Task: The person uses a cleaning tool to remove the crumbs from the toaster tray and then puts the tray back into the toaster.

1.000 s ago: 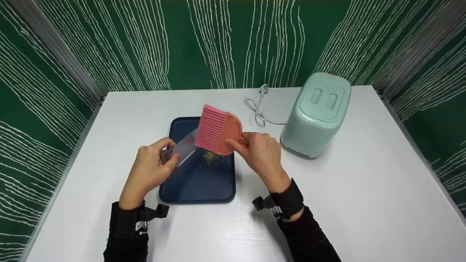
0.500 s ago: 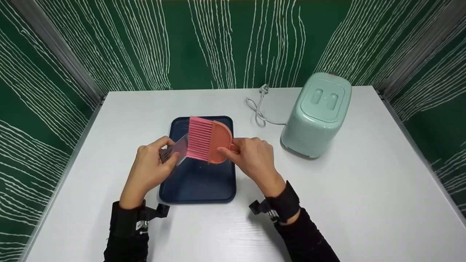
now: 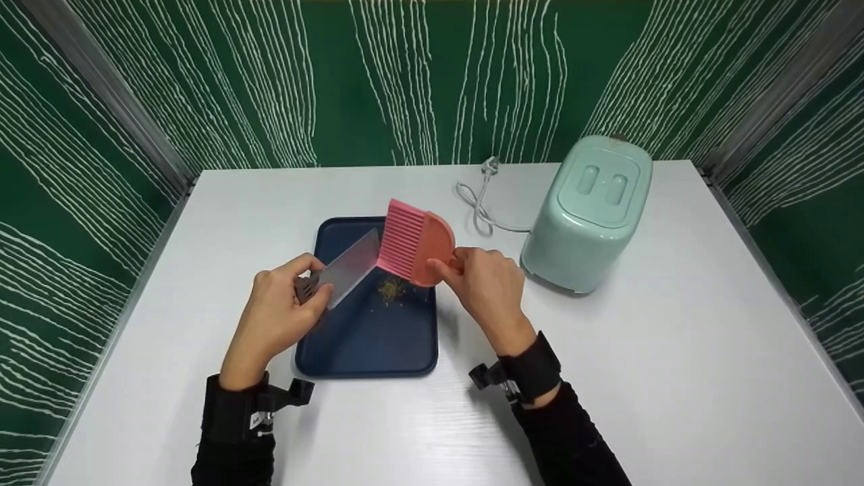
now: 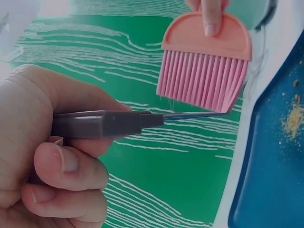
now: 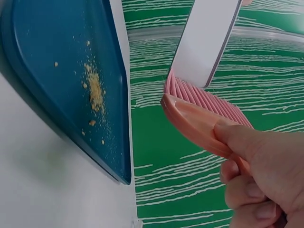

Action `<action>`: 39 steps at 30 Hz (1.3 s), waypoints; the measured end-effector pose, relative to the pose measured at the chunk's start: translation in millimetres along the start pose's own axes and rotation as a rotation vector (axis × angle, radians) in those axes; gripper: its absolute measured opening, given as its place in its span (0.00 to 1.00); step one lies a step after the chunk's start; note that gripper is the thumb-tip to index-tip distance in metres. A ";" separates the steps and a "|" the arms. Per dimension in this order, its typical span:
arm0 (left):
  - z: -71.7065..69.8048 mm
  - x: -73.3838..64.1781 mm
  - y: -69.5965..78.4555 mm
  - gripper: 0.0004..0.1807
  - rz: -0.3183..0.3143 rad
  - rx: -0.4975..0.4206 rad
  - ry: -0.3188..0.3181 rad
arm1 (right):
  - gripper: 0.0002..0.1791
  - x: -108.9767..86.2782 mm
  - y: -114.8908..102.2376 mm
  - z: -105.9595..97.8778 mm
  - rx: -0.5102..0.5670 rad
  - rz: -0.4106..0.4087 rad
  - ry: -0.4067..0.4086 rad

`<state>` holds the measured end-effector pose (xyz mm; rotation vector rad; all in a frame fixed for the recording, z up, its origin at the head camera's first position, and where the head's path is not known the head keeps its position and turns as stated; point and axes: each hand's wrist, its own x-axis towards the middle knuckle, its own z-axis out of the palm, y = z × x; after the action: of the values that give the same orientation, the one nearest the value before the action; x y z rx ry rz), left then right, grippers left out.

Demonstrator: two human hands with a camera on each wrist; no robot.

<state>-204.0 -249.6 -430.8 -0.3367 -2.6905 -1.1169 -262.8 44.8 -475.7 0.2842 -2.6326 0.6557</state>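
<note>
Brush [image 3: 418,247] touches edge of blade [image 3: 351,269] above tray [image 3: 368,349].

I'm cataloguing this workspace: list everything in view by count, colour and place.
Flat rectangular metal-bladed tool: 1, silver, dark grey handle, in left hand
Wide pink-bristled brush: 1, orange body, in right hand, touching the tool
Rounded rectangular tray: 1, dark blue, below both
Fine crumbs: uncountable scatter, yellow-brown, on the tray
Rounded toaster-like appliance: 1, mint green, rear right
Thin cord with plug: 1, white, by the appliance
Smooth table: 1, white, beneath everything
Streaked panels: 3, green and white, back and sides
Metal posts: 2, grey, rear corners
Hands: 2, bare, holding tool and brush
Wrist straps: 2, black, wrists
Sleeves: 2, black, forearms
</note>
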 end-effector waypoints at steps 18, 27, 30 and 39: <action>1.5 -0.6 0.3 0.05 0.001 0.030 0.009 | 0.31 -0.6 -7.1 0.6 0.008 -0.041 0.044; 5.5 -0.9 7.9 0.05 0.022 0.002 0.013 | 0.31 -2.7 -4.7 7.0 -0.024 -0.024 0.043; 6.4 -1.6 10.7 0.04 0.034 0.012 0.018 | 0.31 -2.8 -4.4 7.7 -0.025 -0.018 0.040; 8.0 -3.4 14.1 0.04 0.038 0.039 0.019 | 0.31 -3.3 -2.3 10.0 -0.020 0.010 0.022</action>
<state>-197.6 -234.6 -427.8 -0.3673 -2.6737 -1.0509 -262.6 38.3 -484.2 0.2568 -2.6196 0.6311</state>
